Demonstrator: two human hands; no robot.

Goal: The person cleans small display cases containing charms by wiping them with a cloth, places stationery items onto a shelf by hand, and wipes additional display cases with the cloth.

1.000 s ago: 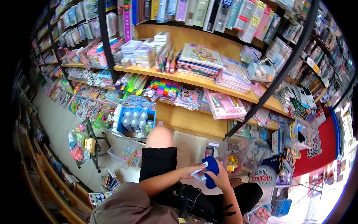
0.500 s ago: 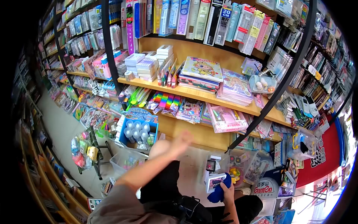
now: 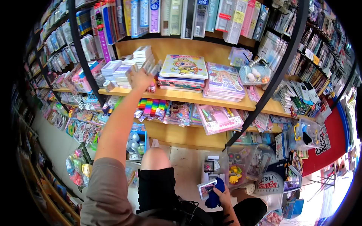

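My left hand (image 3: 141, 78) reaches up to the wooden shelf, its fingers apart and slightly blurred. It is at the packs of pens (image 3: 151, 68), just right of the stacked white boxes (image 3: 122, 72); whether it touches them I cannot tell. Low at the right, my right hand (image 3: 223, 195) is closed round a dark blue cloth (image 3: 214, 201). Against the cloth lies a small white-framed box (image 3: 207, 189) with a picture-like front. Right of my left hand stands a pile of books (image 3: 183, 68) with a cartoon cover.
A blue box of clear-lidded containers (image 3: 135, 145) stands beside my knee. Clear bins (image 3: 239, 162) are on the floor at the right, near a pink boxed set (image 3: 218, 119) on the lower shelf. A black shelf post (image 3: 277, 79) slants down at the right.
My left hand has left the cloth and small box and risen to the upper shelf. My right hand has kept hold of the cloth and moved slightly. The view has shifted.
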